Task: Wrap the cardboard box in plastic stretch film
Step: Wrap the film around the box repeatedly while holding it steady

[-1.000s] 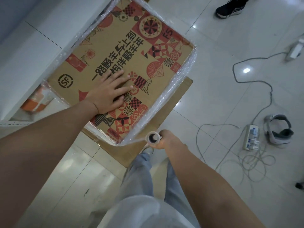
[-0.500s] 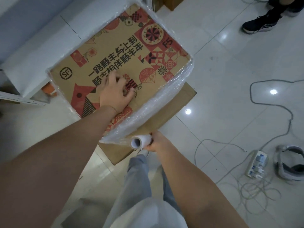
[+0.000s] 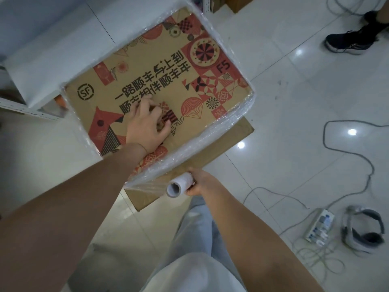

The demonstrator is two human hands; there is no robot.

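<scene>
Head view: cardboard box (image 3: pixel 147 81) sits on a flat cardboard sheet (image 3: pixel 231 140) on the floor, film already banding its sides. Left hand (image 3: pixel 147 125) presses on the box top, fingers bent against the print, holding nothing. Right hand (image 3: pixel 200 184) grips the film roll (image 3: pixel 180 185), just off the box's near corner. Film (image 3: pixel 147 187) stretches from roll to that corner. Roll axis points roughly toward the camera; box lies up-left of the right hand, which is nearer the roll. Next pass likely goes round the near-left side.
</scene>
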